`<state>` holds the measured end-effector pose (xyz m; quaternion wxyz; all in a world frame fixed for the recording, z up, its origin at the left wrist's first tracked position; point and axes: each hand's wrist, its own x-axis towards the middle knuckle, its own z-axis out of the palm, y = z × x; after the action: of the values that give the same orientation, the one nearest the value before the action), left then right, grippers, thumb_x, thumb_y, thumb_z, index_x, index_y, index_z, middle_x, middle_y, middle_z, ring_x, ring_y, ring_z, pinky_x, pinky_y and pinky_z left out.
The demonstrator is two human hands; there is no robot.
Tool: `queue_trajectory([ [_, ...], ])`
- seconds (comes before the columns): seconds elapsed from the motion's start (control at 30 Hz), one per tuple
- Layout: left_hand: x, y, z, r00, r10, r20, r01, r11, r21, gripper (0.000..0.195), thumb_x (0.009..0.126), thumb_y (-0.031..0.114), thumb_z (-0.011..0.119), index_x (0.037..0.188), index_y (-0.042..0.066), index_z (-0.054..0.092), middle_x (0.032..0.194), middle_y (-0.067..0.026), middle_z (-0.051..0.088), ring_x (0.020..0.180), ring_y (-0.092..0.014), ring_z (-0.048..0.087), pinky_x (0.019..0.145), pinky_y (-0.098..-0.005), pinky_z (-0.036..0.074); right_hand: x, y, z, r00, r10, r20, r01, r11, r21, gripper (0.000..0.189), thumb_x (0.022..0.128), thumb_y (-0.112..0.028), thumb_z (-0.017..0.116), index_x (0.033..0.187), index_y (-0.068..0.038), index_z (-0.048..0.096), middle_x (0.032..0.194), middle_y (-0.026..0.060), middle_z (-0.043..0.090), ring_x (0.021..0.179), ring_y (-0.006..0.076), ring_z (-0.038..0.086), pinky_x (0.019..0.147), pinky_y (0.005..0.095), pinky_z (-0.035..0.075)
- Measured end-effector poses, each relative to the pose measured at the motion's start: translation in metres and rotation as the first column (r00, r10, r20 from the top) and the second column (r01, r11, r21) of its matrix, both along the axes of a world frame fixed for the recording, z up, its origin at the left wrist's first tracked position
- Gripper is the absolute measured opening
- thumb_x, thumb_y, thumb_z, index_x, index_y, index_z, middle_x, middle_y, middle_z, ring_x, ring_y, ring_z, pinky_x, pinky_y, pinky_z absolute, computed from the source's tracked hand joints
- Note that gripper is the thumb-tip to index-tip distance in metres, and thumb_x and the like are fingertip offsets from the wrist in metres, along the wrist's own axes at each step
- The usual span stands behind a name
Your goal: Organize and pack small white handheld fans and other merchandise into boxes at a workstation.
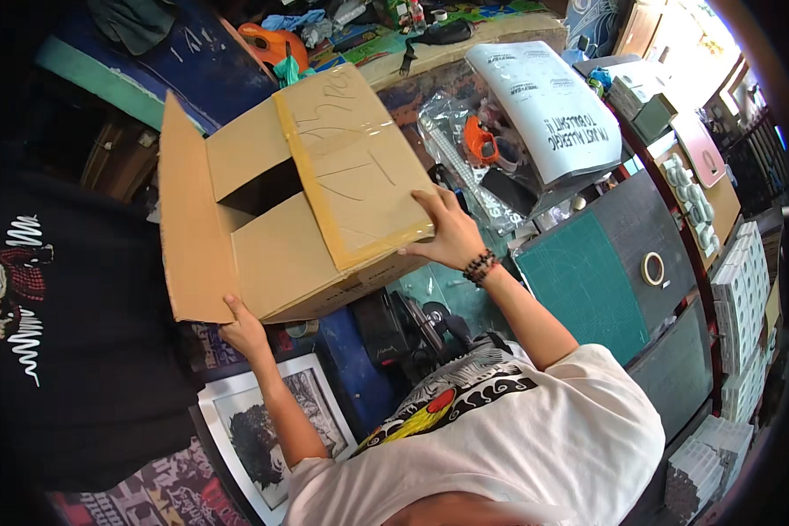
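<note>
A large cardboard box (381, 197) is held up in front of me, tilted, with marker writing and tan tape on its top. One wide flap (191, 223) at its left end stands outward, and a dark gap shows between the inner flaps. My left hand (242, 329) grips the lower corner by that flap, thumb on the cardboard. My right hand (448, 227), with a beaded bracelet (480, 266) at the wrist, holds the opposite taped end, fingers spread over its edge. The box's underside and most of its inside are hidden.
On the right are a green cutting mat (582, 286), a tape roll (652, 269) and stacked white pieces (740, 296). Beyond the box lies a printed white plastic package (546, 112). A framed picture (276, 434) is below my left arm; a black shirt (105, 315) hangs left.
</note>
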<state>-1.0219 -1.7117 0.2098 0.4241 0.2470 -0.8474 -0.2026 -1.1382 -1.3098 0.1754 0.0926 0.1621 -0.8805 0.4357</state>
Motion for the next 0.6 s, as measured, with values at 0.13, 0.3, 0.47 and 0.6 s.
queue_trajectory([
  [0.13,0.013,0.018,0.006,0.993,0.072,0.096,-0.069,0.997,-0.037,0.056,0.104,0.042,0.057,0.097,-0.011,0.070,0.087,-0.0281,0.073,0.085,-0.044,0.072,0.067,-0.0495,0.054,0.021,0.014,-0.007,0.999,-0.007,0.031,0.007,1.000,-0.022,0.090,0.065,-0.051,0.090,0.139,-0.013,0.056,0.140,0.0178,0.052,0.117,0.0359,0.063,0.095,0.0436,0.055],
  [0.3,0.025,0.023,-0.008,0.998,0.068,0.007,-0.068,0.978,0.199,0.057,0.102,0.045,0.060,0.103,-0.011,0.069,0.098,-0.0313,0.072,0.098,-0.046,0.071,0.077,-0.0496,0.055,0.027,0.014,-0.009,0.991,-0.102,0.082,0.100,0.994,0.031,0.089,0.070,-0.058,0.085,0.140,-0.011,0.054,0.138,0.0225,0.052,0.121,0.0393,0.061,0.096,0.0449,0.054],
  [0.47,0.026,0.027,-0.009,0.996,-0.059,0.061,0.057,0.997,0.042,0.046,0.102,0.039,0.060,0.113,-0.005,0.070,0.106,-0.0256,0.073,0.099,-0.045,0.069,0.082,-0.0461,0.054,0.037,-0.008,-0.011,0.996,-0.084,-0.041,0.089,0.982,0.165,0.094,0.068,-0.062,0.085,0.142,-0.014,0.051,0.145,0.0312,0.043,0.131,0.0458,0.052,0.098,0.0496,0.053],
  [0.6,0.033,0.023,-0.004,0.991,-0.128,0.026,0.124,0.983,0.133,0.040,0.102,0.033,0.060,0.122,0.000,0.068,0.112,-0.0214,0.073,0.105,-0.041,0.069,0.088,-0.0433,0.053,0.046,-0.015,-0.006,0.993,-0.021,-0.118,0.044,0.979,0.197,0.099,0.064,-0.062,0.087,0.144,-0.016,0.050,0.154,0.0316,0.033,0.139,0.0479,0.042,0.102,0.0514,0.051],
])
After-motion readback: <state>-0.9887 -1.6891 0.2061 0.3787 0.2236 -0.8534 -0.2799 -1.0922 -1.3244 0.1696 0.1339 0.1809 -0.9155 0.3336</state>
